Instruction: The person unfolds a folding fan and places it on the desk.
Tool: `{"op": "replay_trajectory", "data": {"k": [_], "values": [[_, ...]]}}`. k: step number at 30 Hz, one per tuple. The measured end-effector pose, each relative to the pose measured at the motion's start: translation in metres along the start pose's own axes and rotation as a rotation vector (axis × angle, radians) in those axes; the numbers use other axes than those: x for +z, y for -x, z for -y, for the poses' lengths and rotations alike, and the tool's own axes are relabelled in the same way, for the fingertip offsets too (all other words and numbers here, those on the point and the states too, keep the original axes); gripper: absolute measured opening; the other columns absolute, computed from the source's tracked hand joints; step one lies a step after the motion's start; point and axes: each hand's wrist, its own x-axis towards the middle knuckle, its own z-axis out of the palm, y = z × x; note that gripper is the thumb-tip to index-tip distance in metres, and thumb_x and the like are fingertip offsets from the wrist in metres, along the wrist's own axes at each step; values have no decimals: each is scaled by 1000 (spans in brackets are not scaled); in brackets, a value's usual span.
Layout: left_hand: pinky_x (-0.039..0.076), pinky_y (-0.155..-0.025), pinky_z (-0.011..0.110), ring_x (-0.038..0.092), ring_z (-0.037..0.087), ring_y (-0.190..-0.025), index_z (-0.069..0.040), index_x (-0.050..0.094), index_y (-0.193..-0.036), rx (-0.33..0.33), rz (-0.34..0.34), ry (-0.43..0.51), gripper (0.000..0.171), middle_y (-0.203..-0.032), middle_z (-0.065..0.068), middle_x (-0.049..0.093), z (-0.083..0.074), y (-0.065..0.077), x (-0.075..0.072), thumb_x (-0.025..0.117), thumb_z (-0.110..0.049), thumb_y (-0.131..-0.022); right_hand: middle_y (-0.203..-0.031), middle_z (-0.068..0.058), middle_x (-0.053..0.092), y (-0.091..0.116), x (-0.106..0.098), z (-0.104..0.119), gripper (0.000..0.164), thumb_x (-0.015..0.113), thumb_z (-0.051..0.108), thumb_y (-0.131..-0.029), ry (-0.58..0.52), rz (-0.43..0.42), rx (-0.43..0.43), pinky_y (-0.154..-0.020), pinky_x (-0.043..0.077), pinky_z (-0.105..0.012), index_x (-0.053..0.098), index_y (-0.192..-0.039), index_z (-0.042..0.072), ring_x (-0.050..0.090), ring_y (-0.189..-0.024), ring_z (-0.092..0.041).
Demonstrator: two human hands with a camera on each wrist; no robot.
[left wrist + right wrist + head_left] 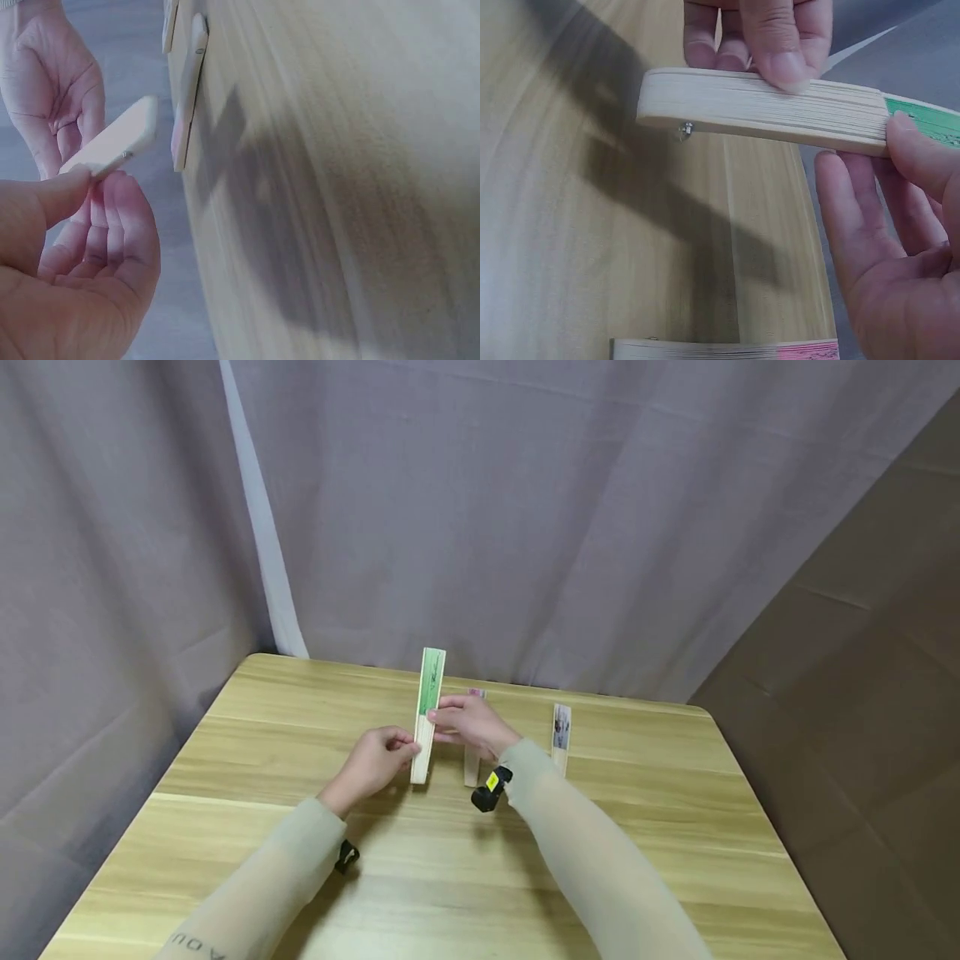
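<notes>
Left of the pink fan (pixel 472 768), the green fan (pixel 423 728) is already raised off the counter (pixel 675 793), folded, pinched by both the left hand (pixel 372 764) and the right hand (pixel 474 725). The pink fan and, to its right, the grey fan (pixel 562 733) are left lying folded, ungrasped.

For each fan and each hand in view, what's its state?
Green fan: folded, held off the table
Pink fan: folded, on the table
Grey fan: folded, on the table
Left hand: pinches the green fan's bare end
Right hand: pinches the green fan midway
</notes>
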Motion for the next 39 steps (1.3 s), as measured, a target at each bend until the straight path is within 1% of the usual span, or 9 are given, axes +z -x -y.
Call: {"op": "replay_trajectory", "data": {"k": [3,7,9,15,19,24,31,35,39], "values": [[57,-69,31,66,30,-82,-2,67,-100,1,-6,34,15,-87,10,68,-1,-1,1,65,-16,-94,-107,-17,65,0,0,0,24,67,6,-90,-16,-18,-6,-94,52,-44,62,-112,-1,65,-95,-28],[58,-68,30,67,29,-82,-1,68,-100,-1,-33,46,15,-86,8,68,0,-7,3,66,-15,-93,-105,-16,66,-1,-1,1,25,67,7,-91,-23,-47,-25,-93,53,-43,63,-113,-2,66,-92,-26],[57,-66,30,67,28,-81,-3,69,-98,-6,-47,42,14,-85,7,68,1,-8,4,67,-15,-93,-104,-16,66,-3,-1,0,24,67,8,-91,-11,-61,-35,-91,54,-42,63,-112,-2,66,-91,-25],[58,-63,29,68,24,-75,0,71,-94,-11,-58,54,12,-83,8,70,3,-10,5,68,-11,-91,-101,-15,66,-7,2,-5,21,67,7,-91,3,-78,-36,-84,58,-37,63,-109,-3,66,-89,-26],[59,-65,30,68,28,-77,2,71,-94,-18,-83,88,11,-85,10,70,6,-10,5,68,-8,-90,-102,-16,66,-9,4,-8,23,66,7,-92,9,-74,-49,-83,58,-37,62,-111,-4,66,-92,-29],[58,-64,31,68,32,-78,2,72,-93,-24,-91,91,10,-85,14,71,9,-10,4,68,-7,-90,-101,-16,66,-12,7,-10,22,67,8,-91,8,-83,-40,-81,59,-35,63,-110,-4,65,-92,-29],[60,-69,41,68,33,-76,3,72,-92,-53,-92,140,9,-83,12,71,9,-9,4,69,-6,-89,-102,-16,66,-9,7,-12,23,67,8,-91,9,-105,-21,-80,59,-34,63,-111,-4,68,-89,-26],[60,-68,41,68,31,-75,2,72,-91,-52,-96,121,8,-81,10,71,7,-8,4,69,-6,-89,-101,-15,67,-9,6,-13,23,67,8,-92,-2,-123,-2,-80,59,-34,62,-111,-4,69,-85,-24],[60,-64,36,68,30,-74,2,72,-91,-38,-99,96,9,-82,10,70,5,-7,5,69,-6,-90,-100,-15,67,-8,6,-13,24,67,9,-92,-10,-137,4,-81,58,-35,62,-112,-4,69,-86,-25]]}}
